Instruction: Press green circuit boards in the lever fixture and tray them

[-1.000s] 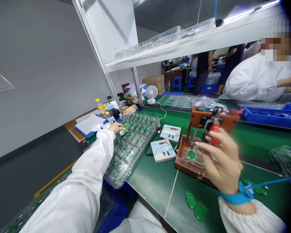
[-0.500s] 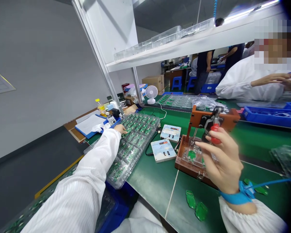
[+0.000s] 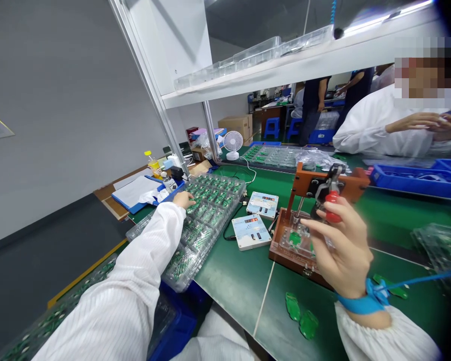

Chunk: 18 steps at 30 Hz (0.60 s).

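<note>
My left hand reaches over a clear compartmented tray filled with small green circuit boards. Its fingers are drawn together at the far left compartments, and whatever is between their tips is too small to make out. My right hand, with a blue wrist strap, is closed on the red handle of a toggle clamp. That clamp sits on a brown test fixture. Inside the fixture a green board lies under the raised clear plate; my fingers partly hide its right side.
Two white counter boxes with red digits stand between tray and fixture. Green boards lie on the front bench, another beyond my right wrist. A small fan, blue bin and shelf are behind. A co-worker sits opposite.
The whole view has shifted slightly left. My left hand stays over the tray with small finger movement; my right hand remains on the red handle.
</note>
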Available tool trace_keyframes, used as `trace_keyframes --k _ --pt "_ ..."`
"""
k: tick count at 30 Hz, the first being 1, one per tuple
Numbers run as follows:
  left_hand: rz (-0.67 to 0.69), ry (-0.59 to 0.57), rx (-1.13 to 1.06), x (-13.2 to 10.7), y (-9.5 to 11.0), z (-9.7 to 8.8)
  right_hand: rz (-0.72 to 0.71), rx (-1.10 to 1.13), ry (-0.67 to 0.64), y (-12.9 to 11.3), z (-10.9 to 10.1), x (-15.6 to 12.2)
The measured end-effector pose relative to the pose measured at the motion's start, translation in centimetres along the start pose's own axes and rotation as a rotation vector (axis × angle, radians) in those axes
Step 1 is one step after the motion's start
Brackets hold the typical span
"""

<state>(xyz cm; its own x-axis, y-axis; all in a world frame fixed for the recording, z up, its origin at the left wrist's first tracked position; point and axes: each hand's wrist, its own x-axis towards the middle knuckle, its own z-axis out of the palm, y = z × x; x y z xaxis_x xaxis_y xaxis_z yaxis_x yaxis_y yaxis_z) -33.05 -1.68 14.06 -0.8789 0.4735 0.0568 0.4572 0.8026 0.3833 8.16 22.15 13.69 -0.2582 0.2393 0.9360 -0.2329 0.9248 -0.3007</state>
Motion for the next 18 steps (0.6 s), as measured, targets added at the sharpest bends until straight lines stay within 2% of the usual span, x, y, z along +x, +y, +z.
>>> trace_keyframes --k 12,15,18 --pt "-0.054 -0.013 0.062 -1.8 0.5 0.4 -0.009 -0.009 -0.026 0.1 -0.1 0.1" --pt "-0.043 0.032 0.05 -2.7 1.2 -0.6 -0.006 -0.049 -0.068 -1.0 -0.7 0.6" --pt "0.018 0.092 0.018 -5.3 2.9 -1.9 0.071 -0.108 -0.051 -3.5 -1.9 0.6"
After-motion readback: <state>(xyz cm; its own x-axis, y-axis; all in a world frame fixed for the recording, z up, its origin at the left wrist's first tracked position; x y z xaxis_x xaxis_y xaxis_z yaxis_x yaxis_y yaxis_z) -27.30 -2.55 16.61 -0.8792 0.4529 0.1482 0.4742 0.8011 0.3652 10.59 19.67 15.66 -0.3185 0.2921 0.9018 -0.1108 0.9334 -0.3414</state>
